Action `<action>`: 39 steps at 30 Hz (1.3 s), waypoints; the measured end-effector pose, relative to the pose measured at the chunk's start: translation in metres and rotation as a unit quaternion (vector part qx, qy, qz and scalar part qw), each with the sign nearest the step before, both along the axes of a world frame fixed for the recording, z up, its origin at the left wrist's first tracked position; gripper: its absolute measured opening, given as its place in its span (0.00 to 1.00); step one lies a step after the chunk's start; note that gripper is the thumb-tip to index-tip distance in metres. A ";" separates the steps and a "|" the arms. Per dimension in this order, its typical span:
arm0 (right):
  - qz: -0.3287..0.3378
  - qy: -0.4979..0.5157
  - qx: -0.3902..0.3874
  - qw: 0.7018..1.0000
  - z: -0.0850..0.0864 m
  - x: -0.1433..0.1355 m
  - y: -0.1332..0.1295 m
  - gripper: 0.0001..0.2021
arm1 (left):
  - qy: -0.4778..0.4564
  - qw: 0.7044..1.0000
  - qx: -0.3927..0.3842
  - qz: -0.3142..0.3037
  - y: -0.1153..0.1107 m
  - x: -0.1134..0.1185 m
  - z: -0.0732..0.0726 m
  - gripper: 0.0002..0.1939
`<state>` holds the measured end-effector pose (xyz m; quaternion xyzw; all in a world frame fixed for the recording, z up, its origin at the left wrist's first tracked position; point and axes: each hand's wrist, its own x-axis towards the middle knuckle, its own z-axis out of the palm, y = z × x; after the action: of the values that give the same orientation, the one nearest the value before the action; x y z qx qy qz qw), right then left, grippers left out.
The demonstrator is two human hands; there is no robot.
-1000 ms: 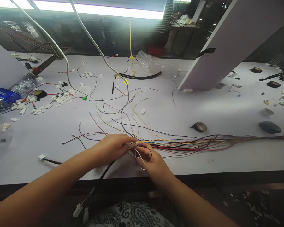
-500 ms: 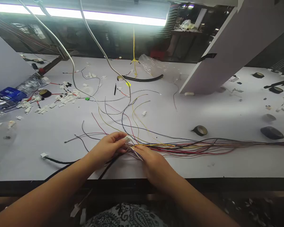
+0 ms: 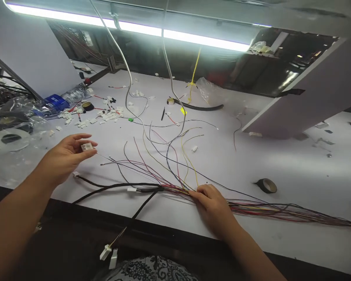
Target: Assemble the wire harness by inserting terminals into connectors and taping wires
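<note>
On the left, my left hand pinches a white connector between thumb and fingers, with a thin pale wire running from it toward the bundle. My right hand is closed around the bundle of coloured wires at the middle of the table. Black sleeved branches spread leftward from the bundle, one with a small white connector. Another branch hangs over the front edge, ending near white connectors. Loose red, yellow and dark wire ends fan out beyond the bundle.
White connectors lie scattered at the back left beside a blue-labelled bottle and clear plastic bags. A black tape roll lies at right. White cords hang from above; a slanted white panel stands at the back right.
My left hand has moved left, away from my right hand, carrying the white connector and drawing out its wire. My right hand is farther right along the bundle. The camera view has shifted.
</note>
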<state>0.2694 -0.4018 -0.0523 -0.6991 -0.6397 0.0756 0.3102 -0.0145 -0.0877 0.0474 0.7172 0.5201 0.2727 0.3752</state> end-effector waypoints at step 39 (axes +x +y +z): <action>0.033 0.022 -0.282 0.959 0.078 -0.078 0.262 0.05 | -0.326 0.840 -0.431 0.050 -0.048 -0.056 -0.016 0.21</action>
<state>0.1913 -0.1396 0.0253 -0.7352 -0.6079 0.2783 0.1117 -0.0708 -0.1355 0.0310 0.3259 0.4677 0.2579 0.7801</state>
